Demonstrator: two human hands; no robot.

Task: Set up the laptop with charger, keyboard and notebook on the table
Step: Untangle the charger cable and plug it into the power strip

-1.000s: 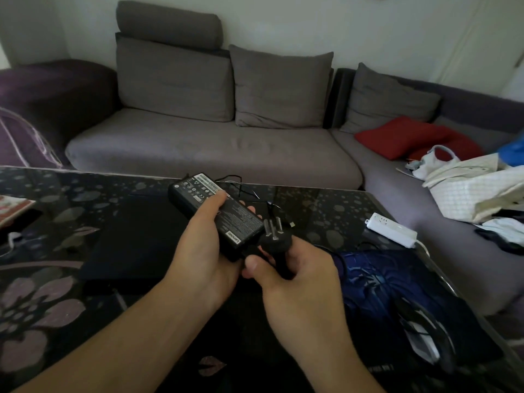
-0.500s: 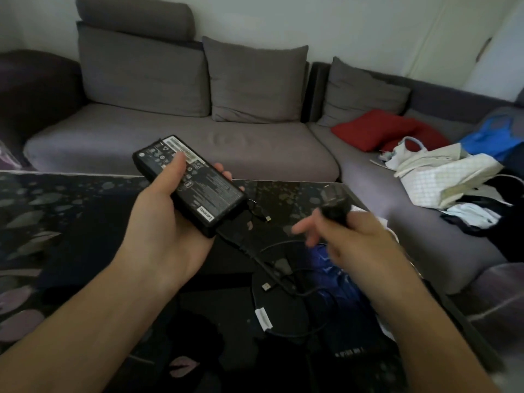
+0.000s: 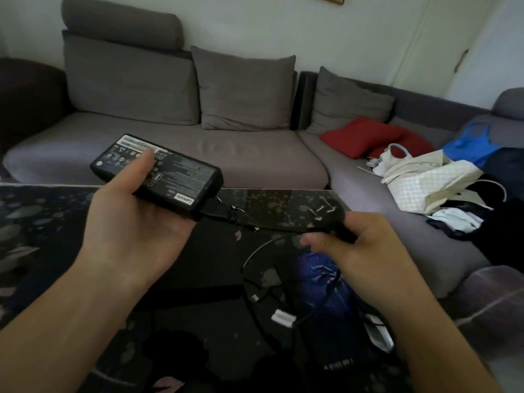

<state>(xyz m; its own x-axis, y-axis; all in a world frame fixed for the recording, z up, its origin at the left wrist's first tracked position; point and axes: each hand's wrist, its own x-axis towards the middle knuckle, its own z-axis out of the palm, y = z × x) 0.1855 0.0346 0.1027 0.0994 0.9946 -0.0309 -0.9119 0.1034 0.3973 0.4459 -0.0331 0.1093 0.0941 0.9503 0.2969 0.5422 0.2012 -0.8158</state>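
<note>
Plug [image 3: 329, 215] now lower, farther right; one charger [image 3: 158, 173], two hands.

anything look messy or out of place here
The charger cable lies in loose tangled loops on the table below the hands. Clothes and bags are heaped untidily on the right side of the sofa. Nothing looks damaged or spilled.

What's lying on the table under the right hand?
Below the right hand, loose black cable loops on the dark table beside a blue mouse pad. The hand and forearm cover the pad's right part, so anything there is hidden.
</note>
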